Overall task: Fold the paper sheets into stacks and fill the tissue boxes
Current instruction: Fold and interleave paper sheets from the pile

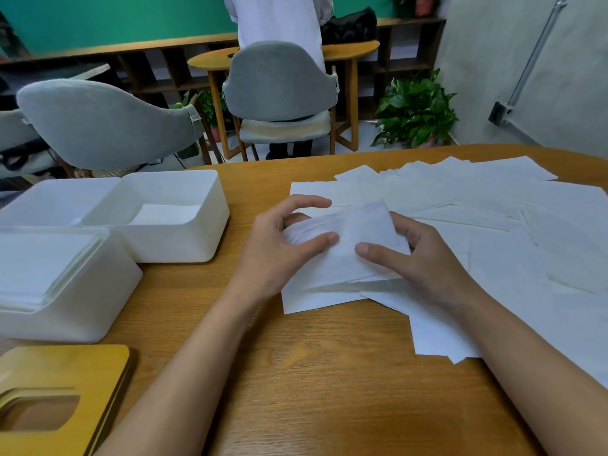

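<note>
At centre of the surface | folded sheet pinched at its 9 and 3 o'clock edges by left hand and right hand, thumbs on top, fingers curled behind | judged light, limp, tear-prone: grip edges gently | tissue boxes at 9 o'clock

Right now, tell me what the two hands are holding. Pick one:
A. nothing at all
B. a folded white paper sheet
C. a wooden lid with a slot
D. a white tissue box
B: the left hand and right hand both pinch the folded paper sheet between thumb and fingers, while the wooden lid lies untouched at the table's near left corner.
</note>
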A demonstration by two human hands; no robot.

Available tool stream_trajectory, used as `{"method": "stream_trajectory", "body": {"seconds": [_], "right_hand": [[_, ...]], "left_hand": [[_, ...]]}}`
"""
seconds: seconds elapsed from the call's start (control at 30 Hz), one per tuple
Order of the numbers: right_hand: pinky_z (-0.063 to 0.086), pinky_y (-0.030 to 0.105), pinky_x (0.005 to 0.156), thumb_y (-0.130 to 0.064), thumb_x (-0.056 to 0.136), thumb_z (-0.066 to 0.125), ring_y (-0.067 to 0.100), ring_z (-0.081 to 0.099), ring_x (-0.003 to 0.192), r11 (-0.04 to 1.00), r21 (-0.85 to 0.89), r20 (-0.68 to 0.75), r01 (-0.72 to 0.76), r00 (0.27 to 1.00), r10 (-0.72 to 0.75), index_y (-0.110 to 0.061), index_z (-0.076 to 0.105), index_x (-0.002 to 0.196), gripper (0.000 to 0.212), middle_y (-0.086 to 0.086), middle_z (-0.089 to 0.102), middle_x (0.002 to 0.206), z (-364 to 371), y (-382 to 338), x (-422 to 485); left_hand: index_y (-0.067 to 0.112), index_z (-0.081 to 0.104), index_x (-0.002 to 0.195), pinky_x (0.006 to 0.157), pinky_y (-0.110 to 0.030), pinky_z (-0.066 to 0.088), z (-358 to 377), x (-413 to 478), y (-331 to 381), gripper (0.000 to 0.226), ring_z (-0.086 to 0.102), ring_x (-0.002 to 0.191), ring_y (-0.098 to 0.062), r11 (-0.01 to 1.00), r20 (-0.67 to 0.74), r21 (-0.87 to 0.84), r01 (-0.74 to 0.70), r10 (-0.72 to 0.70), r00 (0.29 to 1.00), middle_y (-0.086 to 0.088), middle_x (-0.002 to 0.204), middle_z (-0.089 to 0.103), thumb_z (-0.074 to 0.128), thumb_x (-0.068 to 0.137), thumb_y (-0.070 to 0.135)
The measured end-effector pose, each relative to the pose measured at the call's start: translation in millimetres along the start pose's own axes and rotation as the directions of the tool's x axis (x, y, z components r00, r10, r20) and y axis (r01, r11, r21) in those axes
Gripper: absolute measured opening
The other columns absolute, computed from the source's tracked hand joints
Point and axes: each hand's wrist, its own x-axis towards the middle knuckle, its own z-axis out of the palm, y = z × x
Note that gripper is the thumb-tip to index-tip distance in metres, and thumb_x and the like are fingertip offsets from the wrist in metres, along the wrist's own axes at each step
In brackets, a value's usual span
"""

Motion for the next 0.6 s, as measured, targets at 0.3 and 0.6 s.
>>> {"method": "stream_trajectory", "body": {"seconds": [0.3, 0.6], "right_hand": [[0.055, 0.019, 0.079, -0.019, 0.097, 0.071, 0.005, 0.068, 0.107, 0.995, -0.073, -0.022, 0.071, 0.997, -0.073, -0.039, 0.067, 0.124, 0.033, -0.021, 0.070, 0.118, 2.6, 6.3, 2.3], [0.062, 0.041, 0.085, -0.017, 0.094, 0.074, 0.024, 0.074, 0.106, 0.990, 0.131, -0.107, 0.059, 0.993, -0.046, -0.051, 0.040, 0.143, 0.069, 0.004, 0.070, 0.129, -4.3, 5.5, 3.5]], "left_hand": [[0.030, 0.072, 0.120, 0.071, -0.028, 0.059, 5.7, -2.1, -2.6, 0.040, 0.070, 0.089, -0.010, 0.999, -0.004, 0.040, -0.035, 0.035, 0.999, 0.005, 0.093, 0.075, 0.088, 0.084, 0.024], [0.033, 0.066, 0.131, 0.067, -0.006, 0.049, 5.6, 1.9, -6.6, 0.038, 0.066, 0.090, 0.016, 0.973, 0.023, -0.147, 0.178, -0.176, 0.984, 0.021, 0.096, 0.073, 0.076, 0.095, 0.029]]}}
